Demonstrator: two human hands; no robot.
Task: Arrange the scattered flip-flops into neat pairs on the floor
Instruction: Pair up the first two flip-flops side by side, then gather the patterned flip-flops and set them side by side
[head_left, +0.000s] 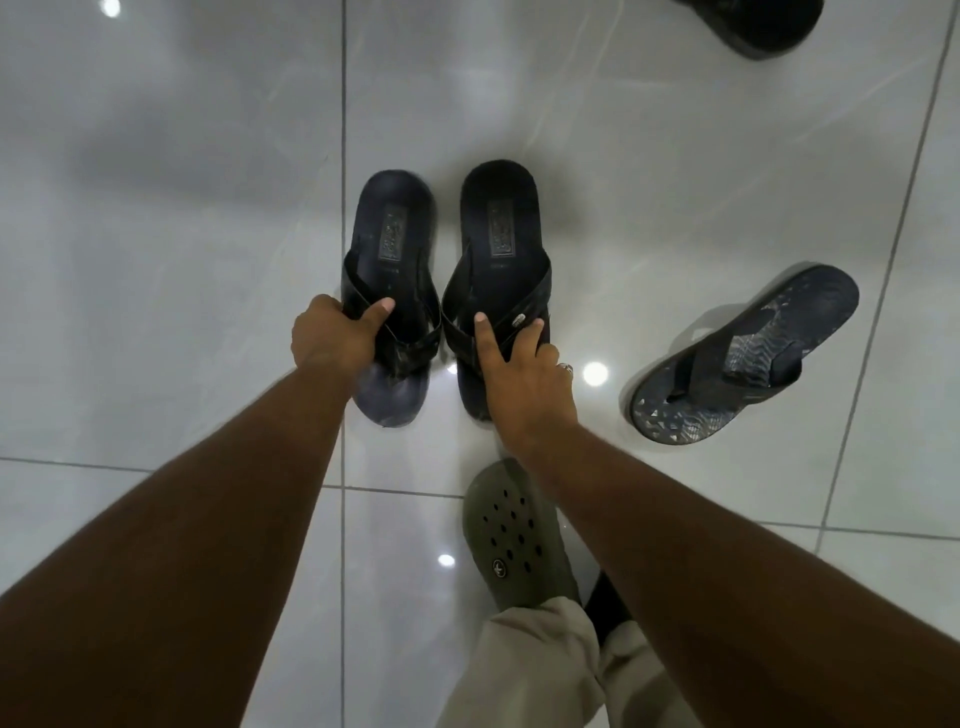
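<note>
Two matching black cross-strap sandals lie side by side on the glossy tile floor, heels pointing away from me. My left hand (332, 332) grips the strap of the left sandal (392, 244), thumb over the strap. My right hand (519, 374) rests on the strap of the right sandal (501, 234) with fingers spread, pressing on it. A dark patterned flip-flop (748, 358) lies alone at an angle to the right of the pair. Another black sandal (763, 23) shows partly at the top right edge.
My foot in an olive-green perforated clog (511, 535) stands just below the pair, with a beige trouser leg (540, 670) above it. Bare white tile (156, 208) with grey grout lines spreads to the left and far side.
</note>
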